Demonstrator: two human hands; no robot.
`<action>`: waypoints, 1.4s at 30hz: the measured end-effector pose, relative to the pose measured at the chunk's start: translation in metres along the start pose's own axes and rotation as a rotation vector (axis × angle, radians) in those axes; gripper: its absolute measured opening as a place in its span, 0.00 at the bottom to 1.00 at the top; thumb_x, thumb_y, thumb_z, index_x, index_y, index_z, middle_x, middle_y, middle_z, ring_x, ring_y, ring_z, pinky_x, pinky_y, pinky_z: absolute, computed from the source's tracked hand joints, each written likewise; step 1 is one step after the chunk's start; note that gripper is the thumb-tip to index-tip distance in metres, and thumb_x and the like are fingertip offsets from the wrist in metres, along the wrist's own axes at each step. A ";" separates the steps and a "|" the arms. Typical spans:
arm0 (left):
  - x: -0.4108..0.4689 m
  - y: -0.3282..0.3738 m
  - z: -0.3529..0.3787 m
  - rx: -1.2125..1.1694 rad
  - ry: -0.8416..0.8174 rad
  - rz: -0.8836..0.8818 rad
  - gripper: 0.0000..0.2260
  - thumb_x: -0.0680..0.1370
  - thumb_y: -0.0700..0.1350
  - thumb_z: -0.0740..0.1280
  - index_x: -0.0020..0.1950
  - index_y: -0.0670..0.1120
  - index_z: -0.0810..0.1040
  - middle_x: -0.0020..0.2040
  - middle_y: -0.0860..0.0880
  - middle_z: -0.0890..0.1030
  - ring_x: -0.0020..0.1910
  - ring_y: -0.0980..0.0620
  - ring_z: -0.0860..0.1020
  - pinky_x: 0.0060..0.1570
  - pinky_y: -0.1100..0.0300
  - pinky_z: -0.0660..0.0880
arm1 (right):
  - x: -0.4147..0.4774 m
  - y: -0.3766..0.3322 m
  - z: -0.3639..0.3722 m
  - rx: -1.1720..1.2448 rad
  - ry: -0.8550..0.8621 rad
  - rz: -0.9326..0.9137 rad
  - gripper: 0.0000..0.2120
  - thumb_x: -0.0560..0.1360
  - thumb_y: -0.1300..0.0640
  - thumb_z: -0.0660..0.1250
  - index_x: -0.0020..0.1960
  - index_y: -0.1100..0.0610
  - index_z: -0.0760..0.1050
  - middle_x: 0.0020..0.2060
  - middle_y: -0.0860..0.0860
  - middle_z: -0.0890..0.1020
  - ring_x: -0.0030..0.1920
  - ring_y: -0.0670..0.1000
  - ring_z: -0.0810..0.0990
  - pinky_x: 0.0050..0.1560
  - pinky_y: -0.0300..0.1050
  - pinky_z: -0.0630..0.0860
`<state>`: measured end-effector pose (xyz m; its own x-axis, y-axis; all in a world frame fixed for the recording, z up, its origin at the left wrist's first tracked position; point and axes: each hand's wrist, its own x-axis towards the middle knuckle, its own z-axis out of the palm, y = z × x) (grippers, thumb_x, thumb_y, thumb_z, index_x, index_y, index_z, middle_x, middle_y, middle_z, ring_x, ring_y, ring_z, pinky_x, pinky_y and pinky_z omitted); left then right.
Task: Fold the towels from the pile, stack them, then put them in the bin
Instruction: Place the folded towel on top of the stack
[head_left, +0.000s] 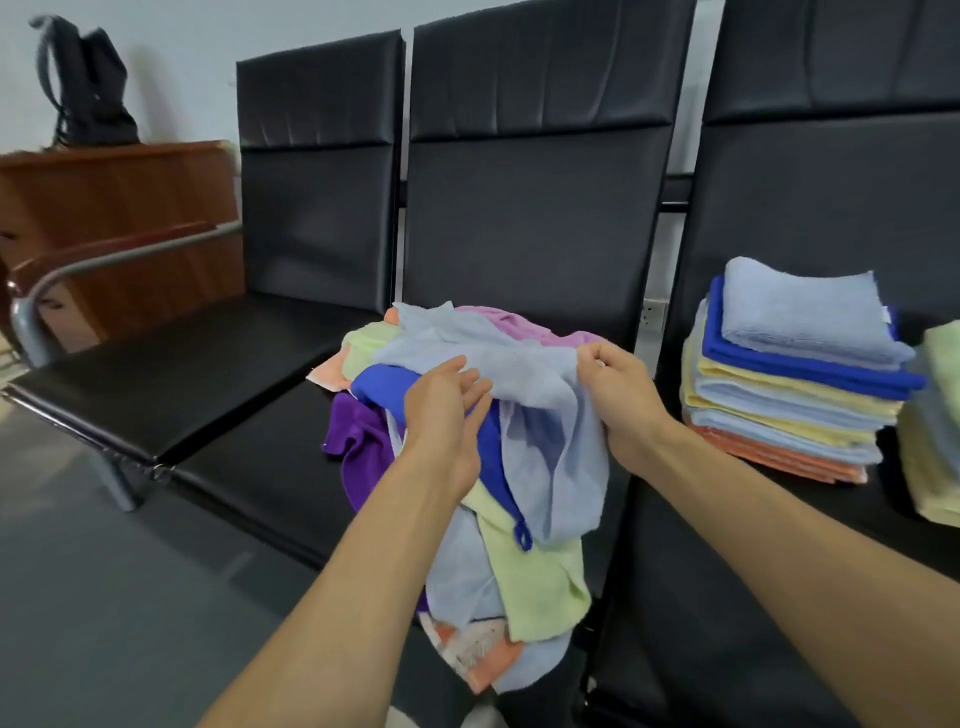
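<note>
A loose pile of towels in purple, blue, green, orange and pale blue lies on the middle black seat. On top is a light blue towel. My right hand pinches its right edge with curled fingers. My left hand lies on the towel's left part with fingers fairly straight. A neat stack of folded towels stands on the right seat, a pale blue one on top. No bin is in view.
A row of black padded seats with tall backs runs across the view; a metal armrest is at the left end. A second folded stack shows at the right edge. A wooden cabinet with a black backpack stands behind.
</note>
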<state>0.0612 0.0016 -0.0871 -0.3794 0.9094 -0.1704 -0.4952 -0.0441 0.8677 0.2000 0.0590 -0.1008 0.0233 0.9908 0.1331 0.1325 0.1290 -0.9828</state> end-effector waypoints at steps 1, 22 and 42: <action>-0.002 -0.001 0.007 -0.039 0.004 -0.021 0.08 0.80 0.35 0.56 0.55 0.43 0.73 0.54 0.43 0.75 0.55 0.46 0.76 0.59 0.55 0.75 | -0.001 -0.007 -0.007 0.024 -0.015 0.005 0.12 0.78 0.59 0.58 0.45 0.69 0.71 0.44 0.65 0.76 0.41 0.58 0.72 0.50 0.56 0.78; 0.016 -0.006 -0.011 0.396 0.213 0.146 0.15 0.71 0.35 0.57 0.56 0.40 0.74 0.43 0.46 0.75 0.40 0.48 0.72 0.34 0.59 0.67 | 0.009 0.025 -0.027 -0.622 -0.337 0.073 0.17 0.77 0.55 0.67 0.64 0.57 0.73 0.60 0.53 0.77 0.58 0.52 0.78 0.59 0.46 0.74; 0.000 0.012 -0.056 1.757 -0.249 -0.032 0.18 0.76 0.55 0.67 0.60 0.45 0.70 0.47 0.46 0.79 0.38 0.49 0.82 0.40 0.55 0.77 | -0.001 0.017 -0.028 -0.406 -0.308 0.089 0.19 0.82 0.48 0.56 0.58 0.61 0.75 0.52 0.50 0.77 0.51 0.49 0.73 0.54 0.44 0.69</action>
<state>0.0111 -0.0218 -0.1026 -0.1883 0.9435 -0.2726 0.9051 0.2745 0.3248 0.2304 0.0594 -0.1141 -0.2324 0.9712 -0.0525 0.5188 0.0781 -0.8513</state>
